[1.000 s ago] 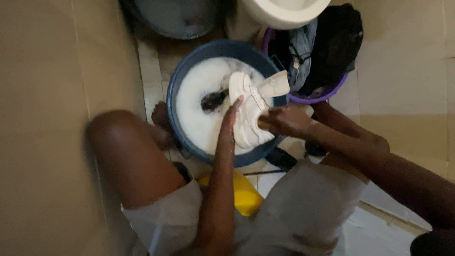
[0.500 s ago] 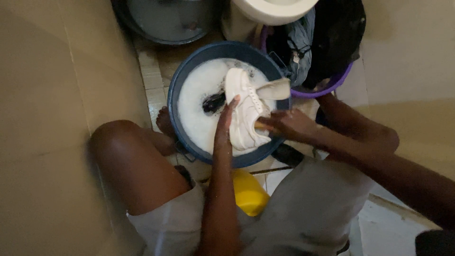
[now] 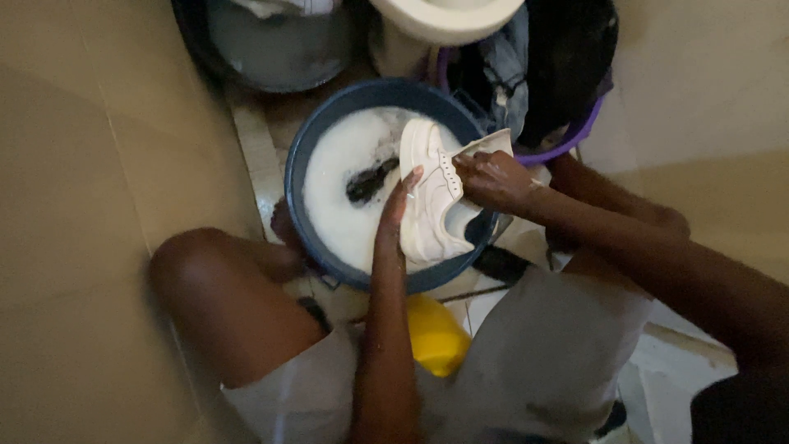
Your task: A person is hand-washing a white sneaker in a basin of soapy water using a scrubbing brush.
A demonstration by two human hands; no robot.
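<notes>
- I am crouching on a pale tiled floor [image 3: 99, 164] in a dim, narrow washroom, with a white toilet bowl [image 3: 448, 16] at the top edge of the view and a grey tub [image 3: 279, 45] just left of it.
- A dark blue basin [image 3: 308, 164] full of white suds is sitting between my knees, and a purple basket [image 3: 575, 136] of dark clothes is standing just beyond its right rim.
- My left hand [image 3: 396, 210] is reaching straight forward from a long, extended forearm, fingers flat and pressing along the side of a white sneaker [image 3: 431, 197], supporting it rather than closing around it.
- My right hand [image 3: 491, 179] is coming in from the right with the wrist bent, fingers curling shut on the sneaker's upper edge.
- The sneaker is resting tilted over the basin's right side, above the foam.
- A dark item [image 3: 371, 178] is lying in the suds just left of it.
- A yellow object [image 3: 434, 333] is sitting on the floor under my legs.
</notes>
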